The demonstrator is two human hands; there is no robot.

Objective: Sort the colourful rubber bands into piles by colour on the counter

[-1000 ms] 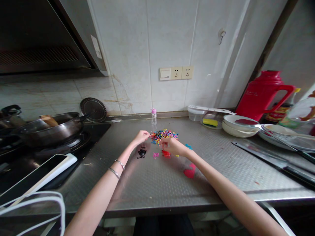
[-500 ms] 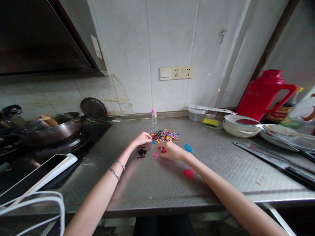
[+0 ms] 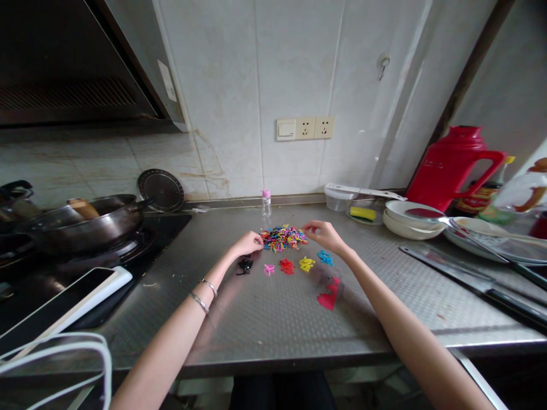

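A mixed heap of small rubber bands [image 3: 284,238] in many colours lies on the steel counter. My left hand [image 3: 249,244] rests at the heap's left edge, fingers curled together; anything in them is hidden. At the right edge is my right hand [image 3: 325,234], thumb and fingertips drawn together, and what they pinch is too small to see. Nearer me, sorted bands form small piles: black [image 3: 245,265], pink [image 3: 269,269], red [image 3: 286,266], yellow [image 3: 306,263] and blue [image 3: 325,257]. A torn-looking pink-red piece [image 3: 327,300] lies below the blue pile.
Behind the heap stands a clear bottle with a pink cap [image 3: 266,203]. A pan [image 3: 98,225] on the stove and a phone [image 3: 64,307] are at left. On the right are a knife [image 3: 448,270], bowls [image 3: 412,224], a yellow sponge [image 3: 362,214] and a red thermos [image 3: 448,168].
My right hand has moved from over the red pile back and right to the heap's edge, uncovering the red and yellow piles. My left hand has barely moved.
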